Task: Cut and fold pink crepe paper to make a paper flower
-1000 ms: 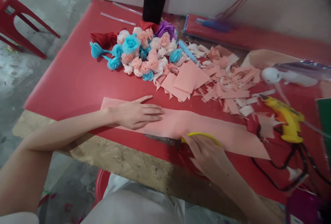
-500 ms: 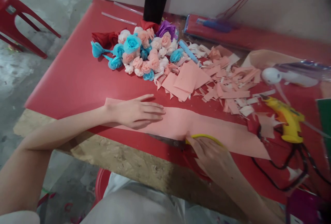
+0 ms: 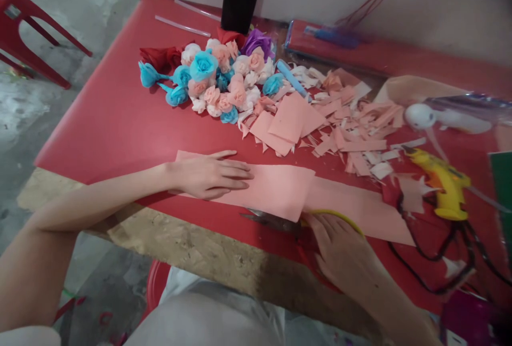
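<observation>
My left hand lies flat with fingers spread on a folded piece of pink crepe paper, pressing it to the red table cover. A longer pink strip shows from beneath the piece and runs to the right. My right hand grips scissors with yellow and red handles. Their dark blades point left just below the lower edge of the paper, and look slightly parted. The hand hides part of the handles.
Behind the paper stand paper roses in blue, pink and white, beside pink paper scraps. A yellow glue gun with a black cord lies at the right. A red stool stands on the floor at left.
My right hand and the scissors have moved right. The upper paper layer's right edge now shows as a distinct edge over the strip. My left hand has stayed nearly in place.
</observation>
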Motion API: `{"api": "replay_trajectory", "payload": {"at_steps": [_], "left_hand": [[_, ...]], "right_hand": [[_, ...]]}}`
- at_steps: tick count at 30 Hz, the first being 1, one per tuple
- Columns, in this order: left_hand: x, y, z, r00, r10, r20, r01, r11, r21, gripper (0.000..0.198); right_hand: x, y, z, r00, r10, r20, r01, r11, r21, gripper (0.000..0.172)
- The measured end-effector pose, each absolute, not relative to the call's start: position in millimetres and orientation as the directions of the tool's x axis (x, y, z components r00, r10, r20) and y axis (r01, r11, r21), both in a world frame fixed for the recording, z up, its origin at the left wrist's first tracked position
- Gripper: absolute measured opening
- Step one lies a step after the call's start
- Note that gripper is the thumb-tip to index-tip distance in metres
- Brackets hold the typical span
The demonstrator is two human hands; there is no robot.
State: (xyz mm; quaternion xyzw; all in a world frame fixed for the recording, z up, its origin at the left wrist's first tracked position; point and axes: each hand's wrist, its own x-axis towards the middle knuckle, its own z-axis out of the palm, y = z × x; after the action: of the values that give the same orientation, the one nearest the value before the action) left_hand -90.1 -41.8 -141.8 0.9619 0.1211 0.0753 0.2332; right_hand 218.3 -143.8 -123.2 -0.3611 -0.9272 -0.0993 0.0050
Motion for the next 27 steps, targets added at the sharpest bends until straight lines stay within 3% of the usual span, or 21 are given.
{"api": "replay_trajectory", "payload": {"at_steps": [11, 27], "left_hand": [[-89, -42, -140, 0.962, 0.263, 0.067, 0.202, -0.859, 0.470, 0.041], [-88, -41, -139, 0.963, 0.260, 0.077, 0.195, -0.862, 0.468, 0.040]], "right_hand": [[211, -133, -121, -0.748, 0.659, 0.077, 0.659, 0.724, 0.202, 0.034], [199, -121, -117, -0.790, 0.606, 0.090, 0.613, 0.776, 0.152, 0.020]]}}
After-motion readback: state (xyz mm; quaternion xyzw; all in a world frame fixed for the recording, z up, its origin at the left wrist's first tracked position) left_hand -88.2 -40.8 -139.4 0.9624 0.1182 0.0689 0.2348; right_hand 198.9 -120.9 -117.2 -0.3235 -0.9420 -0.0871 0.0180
